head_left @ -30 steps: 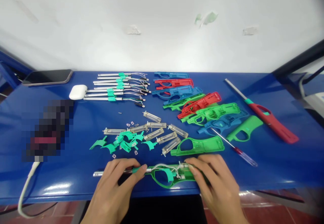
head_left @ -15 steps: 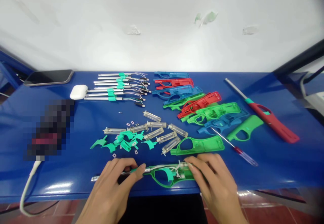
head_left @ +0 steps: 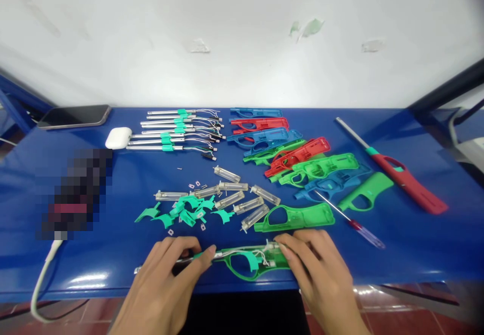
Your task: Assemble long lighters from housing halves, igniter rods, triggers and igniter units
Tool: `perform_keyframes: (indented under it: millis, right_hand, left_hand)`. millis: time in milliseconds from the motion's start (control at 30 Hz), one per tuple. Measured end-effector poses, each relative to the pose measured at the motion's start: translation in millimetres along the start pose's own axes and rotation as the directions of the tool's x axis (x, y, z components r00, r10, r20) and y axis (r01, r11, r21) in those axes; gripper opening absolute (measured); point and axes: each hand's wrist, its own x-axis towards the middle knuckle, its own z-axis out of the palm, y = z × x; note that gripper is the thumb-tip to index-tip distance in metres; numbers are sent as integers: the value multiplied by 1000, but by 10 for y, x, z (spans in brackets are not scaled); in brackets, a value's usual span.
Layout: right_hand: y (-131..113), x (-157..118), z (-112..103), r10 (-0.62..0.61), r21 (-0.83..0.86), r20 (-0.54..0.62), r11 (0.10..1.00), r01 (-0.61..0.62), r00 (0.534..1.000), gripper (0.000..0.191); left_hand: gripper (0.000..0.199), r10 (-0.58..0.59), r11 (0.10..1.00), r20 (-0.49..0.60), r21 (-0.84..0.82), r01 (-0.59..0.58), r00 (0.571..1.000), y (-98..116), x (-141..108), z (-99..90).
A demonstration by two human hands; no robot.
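Note:
At the table's front edge lies a green lighter shell half, its inside facing up. A teal trigger sits in it by the finger loop, with white wires running above. My left hand is closed around the metal lighter tube at the shell's left end; the tube's tip shows beyond my fingers. My right hand grips the handle end, thumb and fingertips pressing by a clear fuel tank's white valve end. Most of that tank is hidden under the hand.
Clear fuel tanks and teal triggers lie just beyond my hands. Wired metal tubes are at back left. Coloured shell halves, a screwdriver and a red lighter lie right. A phone and white case stand left.
My left hand has shifted slightly left along the tube, so less of the tip shows. The right hand keeps its grip on the shell almost unmoved.

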Motion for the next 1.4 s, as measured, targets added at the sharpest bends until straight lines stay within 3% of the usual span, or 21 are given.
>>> perform_keyframes:
  millis: [167,700,1033,1400]
  right_hand:
    - [-3,-3,-17,6,2,16,1000,-6,1000,17]
    - [7,13,-13,-27,6,9,1000,27,1000,18]
    - [8,25,-17,-29,30,6,999,29,1000,17]
    - [10,17,-12,-14,57,-1,998,14,1000,16]
  left_hand:
    - [59,-77,996,87,56,72,993,44,-27,-78]
    - [52,115,987,55,102,-121,992,62,37,-97]
    - [47,67,997,56,37,-70,996,100,31,-68]
    - [53,86,991,79,94,-93,993,72,-17,-96]
